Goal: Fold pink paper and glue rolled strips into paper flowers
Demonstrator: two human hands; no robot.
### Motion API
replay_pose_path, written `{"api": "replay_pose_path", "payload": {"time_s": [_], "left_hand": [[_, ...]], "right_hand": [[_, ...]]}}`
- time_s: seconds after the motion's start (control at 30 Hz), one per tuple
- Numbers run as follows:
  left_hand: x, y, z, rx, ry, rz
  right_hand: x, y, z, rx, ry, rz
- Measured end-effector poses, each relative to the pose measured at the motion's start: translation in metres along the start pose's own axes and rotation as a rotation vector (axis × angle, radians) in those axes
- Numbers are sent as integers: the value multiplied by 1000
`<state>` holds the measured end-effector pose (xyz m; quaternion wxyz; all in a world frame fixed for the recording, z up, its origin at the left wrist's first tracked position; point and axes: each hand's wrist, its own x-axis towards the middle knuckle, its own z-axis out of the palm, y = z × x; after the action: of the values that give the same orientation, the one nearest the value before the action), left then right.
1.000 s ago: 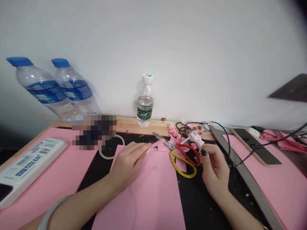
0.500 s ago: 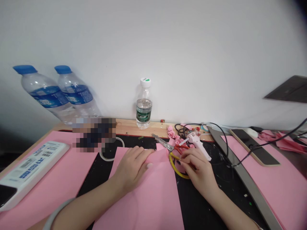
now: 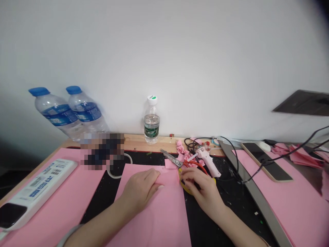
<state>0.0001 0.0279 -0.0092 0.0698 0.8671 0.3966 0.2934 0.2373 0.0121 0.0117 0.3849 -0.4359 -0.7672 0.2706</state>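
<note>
My left hand point(image 3: 144, 185) pinches a small folded piece of pink paper point(image 3: 168, 178), which lies over a large pink sheet point(image 3: 164, 219). My right hand point(image 3: 202, 183) is closed beside the right edge of that small piece, its fingertips together; anything between them is too small to make out. Under and behind my right hand lie scissors point(image 3: 177, 163) with red and yellow handles, their blades pointing up and left. Just beyond them rest a pale pink glue gun point(image 3: 209, 163) and crumpled pink paper pieces point(image 3: 180, 147).
A small water bottle point(image 3: 151, 125) stands by the wall. Two large bottles point(image 3: 59, 115) lean at the left, above a white boxed device point(image 3: 38, 192). On the right are a phone point(image 3: 267, 163), black cables point(image 3: 238, 171) and pink sheets point(image 3: 288, 202).
My right hand has moved left, closer to my left hand and the small folded paper. The whole view has shifted slightly, with the wall items appearing lower.
</note>
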Motion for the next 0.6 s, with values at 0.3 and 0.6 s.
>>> {"api": "replay_pose_path", "payload": {"time_s": [0.3, 0.6], "left_hand": [[6, 13, -4, 83, -68, -10], [3, -1, -2, 147, -65, -83]], "right_hand": [[32, -23, 3, 461, -31, 211], [42, 2, -8, 170, 413, 180]]}}
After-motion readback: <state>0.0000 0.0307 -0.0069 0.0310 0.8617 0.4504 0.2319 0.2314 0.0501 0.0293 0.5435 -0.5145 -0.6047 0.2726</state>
